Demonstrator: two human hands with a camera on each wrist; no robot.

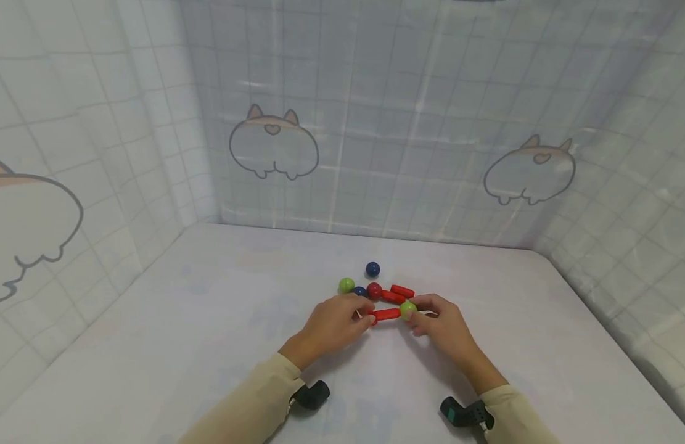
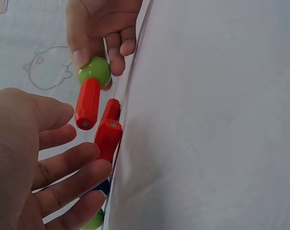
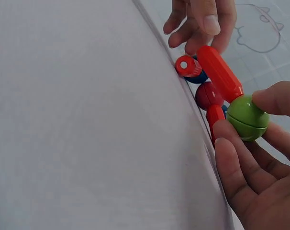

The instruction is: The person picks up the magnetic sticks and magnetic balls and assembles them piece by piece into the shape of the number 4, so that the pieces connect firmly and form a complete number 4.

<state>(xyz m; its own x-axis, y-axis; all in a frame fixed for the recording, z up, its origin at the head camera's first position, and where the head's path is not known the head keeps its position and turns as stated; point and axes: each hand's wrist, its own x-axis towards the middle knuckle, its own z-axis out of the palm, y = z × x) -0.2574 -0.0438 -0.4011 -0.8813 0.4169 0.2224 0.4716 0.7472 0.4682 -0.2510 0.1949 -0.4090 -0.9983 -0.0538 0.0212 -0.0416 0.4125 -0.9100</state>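
"Red stick, being held where?"

"Spanning the gap between both hands, apparently lifted off the white table, with one end meeting the green ball."

"Gripping it how?"

"Pinching only the ball with the right hand, with thumb and fingertips clamped round it; probably choosing that spot to leave the stick's far end bare and reachable."

"Helping with the left hand?"

"Hovering just beside that far end, with fingers spread apart and clasping nothing visible in the left wrist view; perhaps offering support close by."

"Bending the arms how?"

"Angling both sleeved forearms inward from the near side, with fingertips pointing toward each other, likely giving both thumbs a clear approach."

"Seeing anything around?"

"Noticing a crimson ball, spare red sticks, blue balls and another green ball just beyond, probably sitting clustered for easy reaching."
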